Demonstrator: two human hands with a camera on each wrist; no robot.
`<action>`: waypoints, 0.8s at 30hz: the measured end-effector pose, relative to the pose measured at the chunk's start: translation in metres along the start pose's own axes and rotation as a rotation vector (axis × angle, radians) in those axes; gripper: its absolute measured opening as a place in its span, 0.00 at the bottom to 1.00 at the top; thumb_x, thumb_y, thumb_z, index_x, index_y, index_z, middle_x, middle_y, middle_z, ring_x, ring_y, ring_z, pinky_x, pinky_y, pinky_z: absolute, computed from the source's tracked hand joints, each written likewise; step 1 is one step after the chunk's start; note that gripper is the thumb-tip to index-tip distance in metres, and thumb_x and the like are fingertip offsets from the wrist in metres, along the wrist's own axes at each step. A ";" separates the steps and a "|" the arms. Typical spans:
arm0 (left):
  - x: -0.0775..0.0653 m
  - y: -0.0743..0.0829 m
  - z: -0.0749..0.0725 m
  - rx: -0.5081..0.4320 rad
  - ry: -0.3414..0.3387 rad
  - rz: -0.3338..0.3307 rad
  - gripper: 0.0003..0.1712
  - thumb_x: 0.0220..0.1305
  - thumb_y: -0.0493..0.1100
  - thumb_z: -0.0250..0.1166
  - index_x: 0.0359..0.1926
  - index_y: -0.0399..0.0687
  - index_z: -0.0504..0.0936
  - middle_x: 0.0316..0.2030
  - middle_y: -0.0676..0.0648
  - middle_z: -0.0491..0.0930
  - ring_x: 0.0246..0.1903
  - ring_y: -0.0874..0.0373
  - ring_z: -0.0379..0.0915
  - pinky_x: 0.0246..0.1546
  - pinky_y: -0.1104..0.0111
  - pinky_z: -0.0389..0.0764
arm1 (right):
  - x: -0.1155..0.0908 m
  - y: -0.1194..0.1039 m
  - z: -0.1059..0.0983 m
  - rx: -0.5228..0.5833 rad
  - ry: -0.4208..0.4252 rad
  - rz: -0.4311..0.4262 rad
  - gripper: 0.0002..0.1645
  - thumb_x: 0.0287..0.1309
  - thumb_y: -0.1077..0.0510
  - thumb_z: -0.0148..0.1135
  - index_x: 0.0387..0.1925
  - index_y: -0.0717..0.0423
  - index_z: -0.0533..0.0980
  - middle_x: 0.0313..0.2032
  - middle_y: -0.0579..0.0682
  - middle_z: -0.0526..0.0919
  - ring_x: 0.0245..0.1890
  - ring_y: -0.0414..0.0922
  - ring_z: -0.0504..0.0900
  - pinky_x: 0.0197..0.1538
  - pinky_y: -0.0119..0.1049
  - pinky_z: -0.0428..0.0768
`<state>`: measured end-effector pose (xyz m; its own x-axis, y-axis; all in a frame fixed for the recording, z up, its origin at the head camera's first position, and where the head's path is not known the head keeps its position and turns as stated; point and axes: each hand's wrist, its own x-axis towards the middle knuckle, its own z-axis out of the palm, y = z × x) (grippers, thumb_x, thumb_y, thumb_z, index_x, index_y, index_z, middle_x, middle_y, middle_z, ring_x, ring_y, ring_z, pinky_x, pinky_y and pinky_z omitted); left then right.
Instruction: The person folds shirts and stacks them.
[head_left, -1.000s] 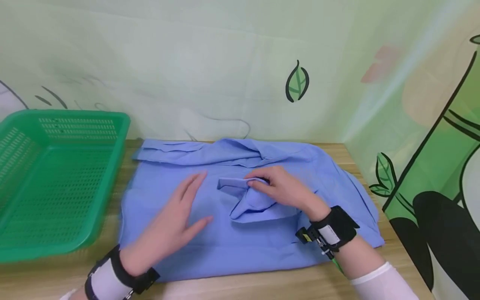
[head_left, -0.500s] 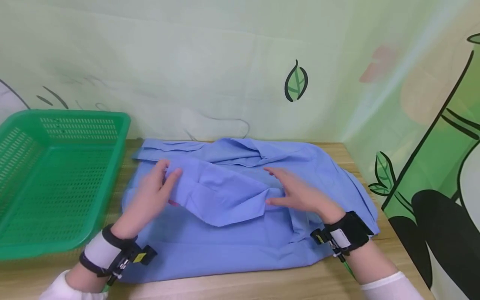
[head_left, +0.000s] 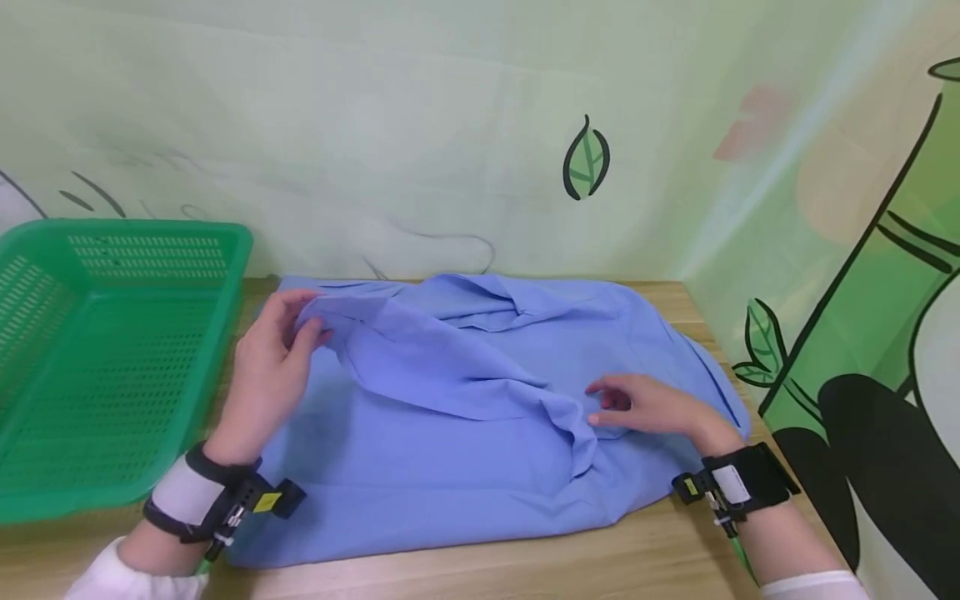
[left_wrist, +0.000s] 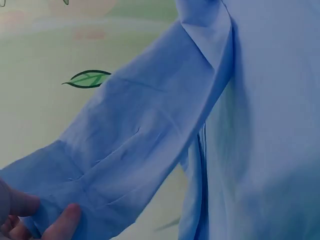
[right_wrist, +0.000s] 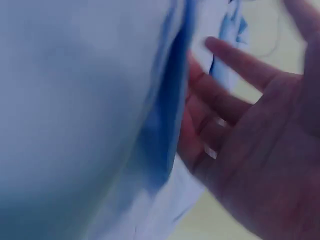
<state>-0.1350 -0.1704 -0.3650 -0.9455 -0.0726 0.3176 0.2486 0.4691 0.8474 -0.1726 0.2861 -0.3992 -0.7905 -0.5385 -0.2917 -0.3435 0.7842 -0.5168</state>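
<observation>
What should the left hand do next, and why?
The left hand should probably lower the long blue cloth sleeve onto the spread blue cloth garment: it pinches the sleeve's end up in the air, and creases bunch near the right hand.

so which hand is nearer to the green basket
The left hand: it pinches part of the blue garment just beside the green basket. The right hand is farther off, at the garment's opposite side.
</observation>
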 end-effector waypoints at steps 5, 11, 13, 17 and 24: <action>0.002 0.002 0.003 0.021 0.034 0.038 0.17 0.77 0.41 0.51 0.61 0.46 0.77 0.57 0.43 0.81 0.51 0.56 0.81 0.47 0.84 0.78 | -0.012 0.006 0.000 -0.096 0.035 0.002 0.08 0.58 0.57 0.69 0.34 0.54 0.77 0.28 0.44 0.76 0.31 0.38 0.72 0.36 0.31 0.72; 0.005 0.012 0.004 -0.017 0.128 0.099 0.14 0.74 0.39 0.56 0.55 0.48 0.82 0.53 0.49 0.82 0.42 0.68 0.70 0.38 0.82 0.71 | -0.027 0.020 -0.002 -0.120 0.261 0.075 0.06 0.64 0.63 0.62 0.31 0.56 0.74 0.24 0.44 0.71 0.25 0.38 0.67 0.30 0.30 0.64; 0.007 0.015 0.003 -0.033 0.149 0.110 0.13 0.74 0.39 0.56 0.54 0.48 0.83 0.53 0.50 0.82 0.41 0.69 0.69 0.35 0.80 0.70 | -0.033 0.026 -0.001 -0.149 0.334 0.112 0.06 0.65 0.62 0.61 0.31 0.56 0.74 0.23 0.45 0.70 0.25 0.39 0.66 0.29 0.30 0.63; 0.008 0.013 -0.001 -0.023 0.160 0.074 0.13 0.75 0.39 0.55 0.53 0.48 0.82 0.54 0.51 0.81 0.38 0.66 0.69 0.31 0.76 0.68 | -0.043 0.037 0.003 -0.172 0.385 0.139 0.10 0.67 0.60 0.60 0.28 0.55 0.72 0.22 0.45 0.70 0.25 0.39 0.67 0.29 0.31 0.63; 0.007 0.003 -0.006 -0.011 0.082 -0.060 0.13 0.75 0.37 0.49 0.49 0.43 0.80 0.72 0.46 0.62 0.71 0.47 0.59 0.64 0.46 0.72 | -0.060 0.053 0.006 -0.101 0.351 0.148 0.10 0.70 0.57 0.58 0.30 0.53 0.72 0.23 0.43 0.70 0.25 0.36 0.67 0.31 0.29 0.65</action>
<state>-0.1398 -0.1750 -0.3571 -0.9386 -0.1721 0.2989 0.1943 0.4522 0.8705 -0.1403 0.3587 -0.4140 -0.9545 -0.2930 -0.0553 -0.2472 0.8814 -0.4026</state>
